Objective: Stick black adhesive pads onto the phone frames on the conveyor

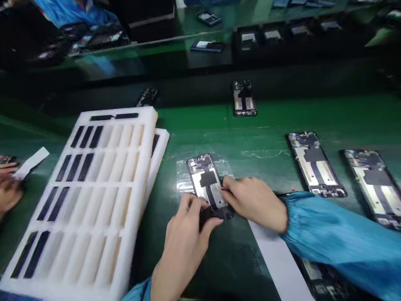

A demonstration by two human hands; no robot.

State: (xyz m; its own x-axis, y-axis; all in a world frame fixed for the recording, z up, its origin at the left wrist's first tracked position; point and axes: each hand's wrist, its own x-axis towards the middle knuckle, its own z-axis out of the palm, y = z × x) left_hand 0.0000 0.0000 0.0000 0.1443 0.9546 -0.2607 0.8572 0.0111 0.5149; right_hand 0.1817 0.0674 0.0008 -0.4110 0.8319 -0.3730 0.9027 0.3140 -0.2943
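An opened phone (205, 179) with bare inner parts lies on a clear plastic sheet (184, 177) on the green bench. My left hand (188, 234) grips its lower end, thumb and fingers closed around a black strip-like part (216, 214) there; whether that part is fixed to the phone, I cannot tell. From the other side, my right hand (247, 198) presses bent fingers against the phone's right edge. Its fingertips are partly hidden, and any small thing in them does not show.
To the left, a white foam tray (134, 167) holds several black strips in slots and rests on a second foam tray (161, 142). More opened phones (316, 163) lie right and behind. White paper (278, 259) sits under my right arm. Another person's hand (9, 192) shows far left.
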